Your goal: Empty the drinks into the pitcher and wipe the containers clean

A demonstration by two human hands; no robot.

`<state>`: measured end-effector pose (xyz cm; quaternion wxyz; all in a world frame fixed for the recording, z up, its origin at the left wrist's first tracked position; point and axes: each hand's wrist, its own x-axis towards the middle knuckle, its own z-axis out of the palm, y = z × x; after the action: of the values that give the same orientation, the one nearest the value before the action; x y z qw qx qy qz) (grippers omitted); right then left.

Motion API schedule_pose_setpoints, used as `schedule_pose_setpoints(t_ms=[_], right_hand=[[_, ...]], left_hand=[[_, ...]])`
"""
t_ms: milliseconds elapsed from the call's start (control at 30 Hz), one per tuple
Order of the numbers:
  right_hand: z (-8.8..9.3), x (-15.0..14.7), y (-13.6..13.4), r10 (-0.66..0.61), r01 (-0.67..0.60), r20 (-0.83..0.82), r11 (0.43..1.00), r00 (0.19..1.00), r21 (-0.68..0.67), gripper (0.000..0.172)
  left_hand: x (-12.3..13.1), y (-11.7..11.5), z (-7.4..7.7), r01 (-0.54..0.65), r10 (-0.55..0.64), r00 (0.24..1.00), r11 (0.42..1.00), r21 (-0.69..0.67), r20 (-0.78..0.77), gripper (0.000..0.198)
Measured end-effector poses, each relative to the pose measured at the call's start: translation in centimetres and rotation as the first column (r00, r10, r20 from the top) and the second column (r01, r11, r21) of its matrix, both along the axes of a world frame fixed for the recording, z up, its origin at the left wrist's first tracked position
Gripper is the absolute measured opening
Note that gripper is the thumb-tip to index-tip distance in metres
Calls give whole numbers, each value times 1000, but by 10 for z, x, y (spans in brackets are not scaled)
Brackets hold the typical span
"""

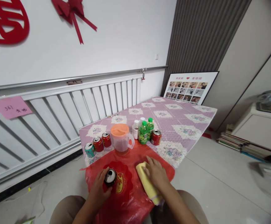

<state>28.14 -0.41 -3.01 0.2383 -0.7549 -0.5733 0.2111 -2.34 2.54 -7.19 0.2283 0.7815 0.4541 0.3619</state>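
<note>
My left hand (pixel 100 186) curls round the side of a dark drink can (pixel 110 176), which stands upright with its top opening showing. Under the can is a red scalloped tray (pixel 127 183) with a gold pattern, lying on a red plastic sheet (pixel 149 152). My right hand (pixel 156 171) grips a folded yellow cloth (pixel 146 183) that rests on the sheet, to the right of the tray. Behind both hands stands a clear plastic pitcher (pixel 120 142) with an orange lid and a little liquid at its bottom.
Left of the pitcher are a teal can (pixel 90 150) and red cans (pixel 98 144). Right of it stand green-capped bottles (pixel 143 133), white-capped bottles (pixel 135 129) and another red can (pixel 156 137). The flowered tablecloth (pixel 170 116) reaches back to a radiator (pixel 91 99).
</note>
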Motion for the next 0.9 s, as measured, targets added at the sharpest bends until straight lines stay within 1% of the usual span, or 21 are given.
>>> schedule_pose_setpoints(t_ms=[67, 100, 167, 233, 267, 367, 600, 900], right_hand=[[-5, -15, -5, 31, -32, 80, 999, 996, 13, 63], [-9, -21, -6, 71, -71, 166, 997, 984, -6, 62], [-18, -28, -8, 168, -150, 288, 985, 943, -84, 63], [-27, -30, -8, 223, -186, 357, 973, 907, -134, 64], [-30, -29, -7, 229, -188, 376, 972, 898, -141, 65], [-35, -26, -6, 225, -185, 400, 973, 889, -137, 65], [-37, -27, -7, 213, -183, 396, 977, 893, -114, 64], [-42, -27, -10, 208, -196, 397, 978, 894, -72, 64]], left_hand=[[0, 0, 1, 2, -2, 1000, 1000, -1, -6, 70], [0, 0, 2, 2, -2, 1000, 1000, -3, -11, 70], [0, 0, 3, 2, -2, 1000, 1000, -6, -20, 70], [0, 0, 5, 4, -4, 1000, 1000, -8, -24, 70], [0, 0, 5, 6, -6, 1000, 1000, -8, -23, 71], [0, 0, 5, 14, -14, 1000, 1000, -14, -11, 72], [1, 2, 6, 37, -37, 999, 999, 3, 21, 71], [2, 1, 10, 22, -22, 999, 1000, 3, 44, 73]])
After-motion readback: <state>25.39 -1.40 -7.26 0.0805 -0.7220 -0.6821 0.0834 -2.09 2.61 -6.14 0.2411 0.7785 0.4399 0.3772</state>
